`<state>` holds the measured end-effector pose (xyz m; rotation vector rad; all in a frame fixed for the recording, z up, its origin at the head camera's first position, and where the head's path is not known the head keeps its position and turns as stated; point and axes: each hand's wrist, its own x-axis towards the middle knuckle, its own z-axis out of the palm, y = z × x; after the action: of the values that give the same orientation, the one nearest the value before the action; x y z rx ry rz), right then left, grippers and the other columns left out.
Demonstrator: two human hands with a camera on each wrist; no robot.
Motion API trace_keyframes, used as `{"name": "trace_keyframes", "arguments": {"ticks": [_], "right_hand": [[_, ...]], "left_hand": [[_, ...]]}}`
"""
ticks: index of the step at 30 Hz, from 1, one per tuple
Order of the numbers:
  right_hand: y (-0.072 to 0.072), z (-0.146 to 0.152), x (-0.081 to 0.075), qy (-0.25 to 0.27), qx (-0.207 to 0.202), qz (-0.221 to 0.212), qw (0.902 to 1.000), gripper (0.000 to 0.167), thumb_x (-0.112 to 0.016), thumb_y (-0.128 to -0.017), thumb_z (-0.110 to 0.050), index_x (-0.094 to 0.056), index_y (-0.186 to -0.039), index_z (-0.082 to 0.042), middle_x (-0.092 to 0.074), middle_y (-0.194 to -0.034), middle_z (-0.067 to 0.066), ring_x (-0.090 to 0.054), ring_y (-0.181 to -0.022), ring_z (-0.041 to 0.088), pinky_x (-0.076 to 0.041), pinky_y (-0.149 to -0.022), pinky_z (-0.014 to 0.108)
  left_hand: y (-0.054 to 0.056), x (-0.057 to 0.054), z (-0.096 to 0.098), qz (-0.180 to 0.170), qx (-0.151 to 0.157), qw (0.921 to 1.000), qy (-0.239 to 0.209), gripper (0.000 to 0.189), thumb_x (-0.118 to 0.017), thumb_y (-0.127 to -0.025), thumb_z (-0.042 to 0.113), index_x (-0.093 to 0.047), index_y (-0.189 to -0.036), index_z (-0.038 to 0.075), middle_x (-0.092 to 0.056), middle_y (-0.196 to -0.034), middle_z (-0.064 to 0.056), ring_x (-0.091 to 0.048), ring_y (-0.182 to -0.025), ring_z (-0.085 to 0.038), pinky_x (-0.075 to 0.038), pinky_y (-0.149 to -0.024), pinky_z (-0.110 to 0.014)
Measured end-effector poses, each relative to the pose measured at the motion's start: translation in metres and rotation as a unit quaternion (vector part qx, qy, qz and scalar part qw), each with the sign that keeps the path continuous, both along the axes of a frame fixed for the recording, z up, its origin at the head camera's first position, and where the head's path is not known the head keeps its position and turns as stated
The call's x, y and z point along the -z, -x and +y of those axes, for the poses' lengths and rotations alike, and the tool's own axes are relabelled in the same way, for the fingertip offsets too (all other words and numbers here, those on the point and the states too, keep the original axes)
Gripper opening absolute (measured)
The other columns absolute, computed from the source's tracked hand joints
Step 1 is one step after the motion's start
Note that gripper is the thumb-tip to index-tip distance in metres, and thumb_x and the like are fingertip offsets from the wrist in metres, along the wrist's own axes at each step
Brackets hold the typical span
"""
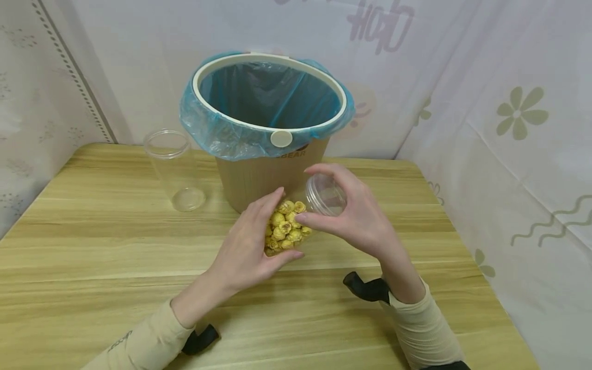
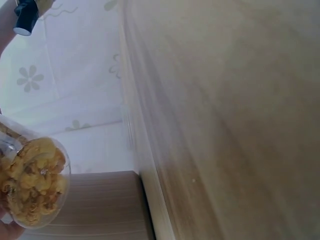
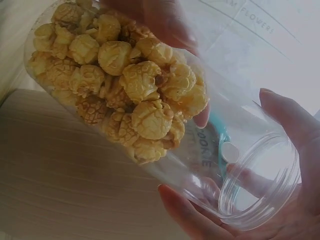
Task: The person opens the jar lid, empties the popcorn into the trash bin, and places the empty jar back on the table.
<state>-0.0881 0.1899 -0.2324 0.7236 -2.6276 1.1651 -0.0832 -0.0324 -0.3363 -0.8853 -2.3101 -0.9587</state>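
A clear plastic jar, partly filled with caramel popcorn, lies tilted between both hands in front of the bin. My left hand grips the popcorn-filled end, fingers on the far side and thumb on the near side. At the other end, my right hand holds the jar by its ribbed neck, thumb and fingers curved around it. In the right wrist view the popcorn is gathered toward the base, while the part by the neck is see-through. The rounded base, with popcorn behind it, shows in the left wrist view.
A brown trash bin with a pale rim and a blue plastic liner stands behind the hands. To its left, an empty clear jar stands upright on the wooden table. Patterned cloth hangs around the table.
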Motion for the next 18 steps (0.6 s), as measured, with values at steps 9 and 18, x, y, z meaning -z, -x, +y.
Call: {"name": "trace_keyframes", "arguments": {"ticks": [9, 18], "right_hand": [[-0.0025, -0.0026, -0.0011, 0.014, -0.002, 0.0, 0.9999, 0.068, -0.091, -0.078, -0.029, -0.058, -0.138, -0.022, -0.063, -0.134, -0.007, -0.062, -0.109, 0.013, -0.057, -0.087, 0.039], [-0.0019, -0.0037, -0.0013, 0.019, -0.006, -0.015, 0.9997, 0.069, -0.09, -0.079, -0.027, -0.057, -0.14, -0.022, -0.062, -0.136, -0.007, -0.062, -0.11, 0.014, -0.057, -0.087, 0.04]], "left_hand": [[-0.0026, -0.0004, -0.0011, -0.008, -0.002, 1.0, 0.004, 0.117, -0.091, -0.074, 0.047, -0.023, -0.163, 0.015, -0.052, -0.149, -0.012, -0.055, -0.133, -0.026, -0.056, -0.101, -0.049], [0.0, -0.0016, -0.0025, 0.001, -0.004, 1.0, 0.005, 0.105, -0.087, -0.078, 0.044, -0.029, -0.161, 0.016, -0.055, -0.145, -0.01, -0.058, -0.13, -0.025, -0.058, -0.098, -0.047]]}}
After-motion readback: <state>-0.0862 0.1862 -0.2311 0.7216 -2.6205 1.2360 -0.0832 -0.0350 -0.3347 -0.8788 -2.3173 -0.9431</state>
